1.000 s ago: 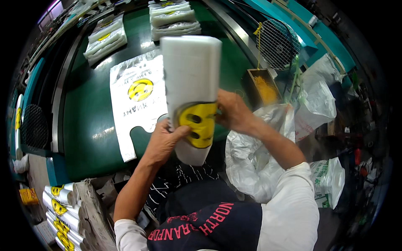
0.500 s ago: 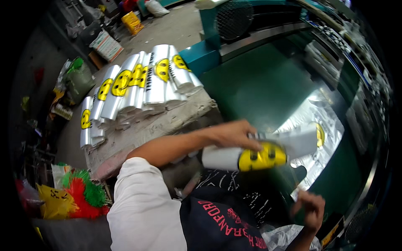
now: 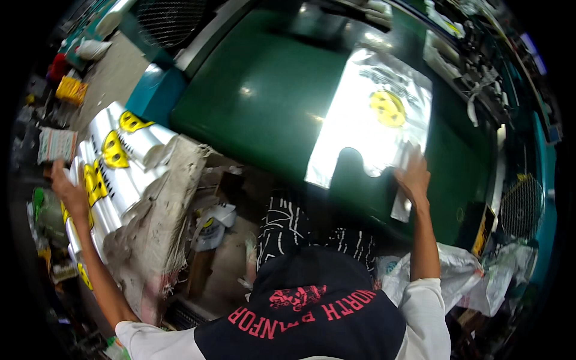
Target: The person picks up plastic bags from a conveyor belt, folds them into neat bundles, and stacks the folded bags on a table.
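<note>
Several folded bundles of silvery-white plastic bags with yellow smiley faces (image 3: 115,150) lie side by side on a worn, cloth-covered bench (image 3: 171,207) at my left. My left hand (image 3: 71,195) reaches to the far left side of these bundles, its fingers stretched out, the fingertips small and partly blurred. On the green table (image 3: 258,90) a stack of shiny T-shirt bags (image 3: 351,114) is spread flat, smiley face up, its handle cut-out toward me. My right hand (image 3: 415,179) rests on the stack's right handle strip, fingers extended and slightly blurred.
A blue-green machine part (image 3: 151,93) stands between the bench and table. Fan grilles (image 3: 171,21) show at the upper left and lower right. White plastic sacks (image 3: 447,273) lie by my right elbow. More bags and machine parts line the right edge.
My left hand has gone from above the table, where it held a folded bag bundle, to the bundles on the bench. My right hand has moved onto the flat bags. The view has turned right.
</note>
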{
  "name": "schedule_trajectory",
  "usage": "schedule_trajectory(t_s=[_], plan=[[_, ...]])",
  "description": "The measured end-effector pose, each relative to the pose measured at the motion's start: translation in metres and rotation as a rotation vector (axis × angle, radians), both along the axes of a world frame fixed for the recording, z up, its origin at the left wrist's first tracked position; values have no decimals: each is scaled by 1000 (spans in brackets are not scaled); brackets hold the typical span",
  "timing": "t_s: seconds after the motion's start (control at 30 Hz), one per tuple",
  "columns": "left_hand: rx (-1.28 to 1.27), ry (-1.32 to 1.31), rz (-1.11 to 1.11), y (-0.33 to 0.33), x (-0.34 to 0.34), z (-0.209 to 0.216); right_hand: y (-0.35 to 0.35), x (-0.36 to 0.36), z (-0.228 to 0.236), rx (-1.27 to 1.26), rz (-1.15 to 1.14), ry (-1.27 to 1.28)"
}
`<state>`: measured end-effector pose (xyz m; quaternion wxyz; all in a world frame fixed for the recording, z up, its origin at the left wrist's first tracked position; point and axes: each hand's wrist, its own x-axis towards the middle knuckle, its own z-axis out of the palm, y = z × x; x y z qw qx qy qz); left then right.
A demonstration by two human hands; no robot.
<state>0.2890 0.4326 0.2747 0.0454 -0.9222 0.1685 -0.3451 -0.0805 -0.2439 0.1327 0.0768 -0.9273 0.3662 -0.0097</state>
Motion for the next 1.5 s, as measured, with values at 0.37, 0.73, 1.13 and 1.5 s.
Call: schedule_trajectory(t_s=[0.37, 0.73, 1.13, 1.5], plan=[[394, 763, -1136, -417, -181, -143, 24, -71, 3, 106, -46, -197], [-59, 914, -1439, -476, -196, -130, 55, -154, 14, 708, -249, -785], [289, 487, -1420, -512, -253, -151, 14, -57, 13, 817, 128, -571], [-66, 504, -1460, -594, -219, -122, -79, -27, -7, 412, -10, -199]])
